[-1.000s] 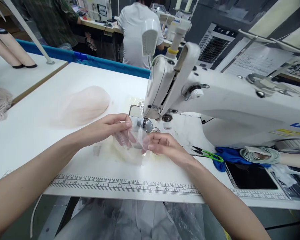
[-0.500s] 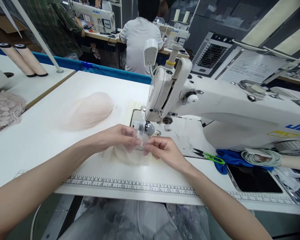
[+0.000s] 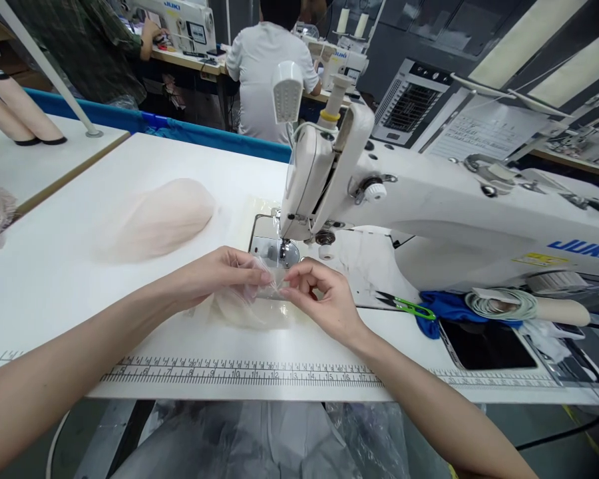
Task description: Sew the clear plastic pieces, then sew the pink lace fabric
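My left hand pinches a piece of sheer, whitish fabric between thumb and fingers, just in front of the sewing machine's needle area. Close beside it, my right hand is closed in a pinch at the fabric's edge, thumb and forefinger together. The fabric is bunched between the two hands, and its lower part hangs loosely over the table. A pale pink, sheer moulded piece lies on the white table to the left.
The white sewing machine extends to the right. Green-handled thread snips, a blue cloth, a coil of pale cord and a phone lie beneath it. A printed ruler runs along the front edge. Two people sit beyond.
My right hand has shifted slightly and its fingers are more curled, while the left still holds the bunched fabric. The whole view has moved a little, sliding the scene leftward.
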A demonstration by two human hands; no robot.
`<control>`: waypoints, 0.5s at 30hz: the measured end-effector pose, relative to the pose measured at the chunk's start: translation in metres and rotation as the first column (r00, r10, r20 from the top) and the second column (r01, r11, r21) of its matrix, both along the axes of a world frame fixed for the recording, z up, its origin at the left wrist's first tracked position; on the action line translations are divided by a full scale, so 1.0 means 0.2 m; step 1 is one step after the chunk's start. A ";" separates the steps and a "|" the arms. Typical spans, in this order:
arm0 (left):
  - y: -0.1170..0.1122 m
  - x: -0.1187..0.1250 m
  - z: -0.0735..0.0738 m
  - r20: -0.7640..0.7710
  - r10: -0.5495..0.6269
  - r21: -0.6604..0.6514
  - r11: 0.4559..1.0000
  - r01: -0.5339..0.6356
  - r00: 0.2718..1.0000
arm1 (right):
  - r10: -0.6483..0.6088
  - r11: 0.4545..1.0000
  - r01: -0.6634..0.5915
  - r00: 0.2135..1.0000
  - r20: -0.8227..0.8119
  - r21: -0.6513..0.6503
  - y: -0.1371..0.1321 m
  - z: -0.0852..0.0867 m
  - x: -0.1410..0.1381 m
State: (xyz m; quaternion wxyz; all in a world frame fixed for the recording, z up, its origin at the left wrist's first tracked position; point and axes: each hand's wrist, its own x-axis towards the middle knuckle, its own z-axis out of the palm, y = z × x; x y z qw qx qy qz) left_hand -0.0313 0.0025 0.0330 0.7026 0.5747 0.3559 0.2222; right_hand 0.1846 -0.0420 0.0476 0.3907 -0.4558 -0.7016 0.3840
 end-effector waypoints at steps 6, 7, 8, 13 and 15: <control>0.00 0.01 0.00 -0.017 -0.013 -0.007 1.000 0.013 1.000 | 0.010 0.995 -0.014 0.999 -0.039 -0.101 -0.01 0.00 -0.01; 0.00 0.01 0.00 -0.016 -0.014 -0.013 1.000 0.013 1.000 | 0.016 0.994 -0.020 0.999 -0.040 -0.110 -0.01 0.00 -0.02; 0.00 0.01 0.00 -0.016 -0.013 -0.016 1.000 0.012 1.000 | 0.020 0.993 -0.025 0.999 -0.040 -0.118 -0.01 0.00 -0.02; 0.00 0.01 0.02 -0.002 0.019 0.010 1.000 -0.019 1.000 | 0.149 0.945 -0.172 0.983 -0.102 -0.279 0.02 0.05 0.04; 0.00 0.00 0.02 0.023 0.035 -0.007 0.999 -0.034 0.999 | 0.454 0.749 -0.451 0.883 -0.120 -0.485 0.04 0.10 0.09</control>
